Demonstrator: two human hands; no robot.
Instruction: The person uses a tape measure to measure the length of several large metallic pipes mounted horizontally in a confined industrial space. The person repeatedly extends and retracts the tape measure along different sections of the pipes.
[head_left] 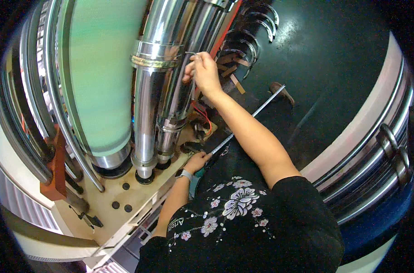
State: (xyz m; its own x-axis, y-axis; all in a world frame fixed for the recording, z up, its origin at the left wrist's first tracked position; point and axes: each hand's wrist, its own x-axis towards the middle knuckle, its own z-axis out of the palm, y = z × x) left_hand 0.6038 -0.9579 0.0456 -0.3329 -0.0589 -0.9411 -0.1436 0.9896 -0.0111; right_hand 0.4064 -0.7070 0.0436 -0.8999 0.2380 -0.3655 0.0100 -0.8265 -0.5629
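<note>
My right hand [204,75] reaches up beside the polished metal rollers, its fingers curled round a thin bent metal rod [194,85] that looks like a hex key. The short upper end of the rod lies close to a ringed collar [157,54] on the nearer roller [148,104]. Lower down, my left hand [198,161], with a watch [185,174] on its wrist, is closed on a long pale strip with graduations, a measuring tape [257,111]. The tape runs slantwise behind my right forearm towards a brown shoe [282,91]. Something teal shows partly below the left hand.
To the left stands a large green cylinder [98,82], with bent-looking metal bars and an orange-brown block [55,168] beyond it. The roller ends meet a cream machine frame [111,191]. Wood blocks [237,84] and curved metal pieces lie on the dark floor; more rollers [375,168] are at right.
</note>
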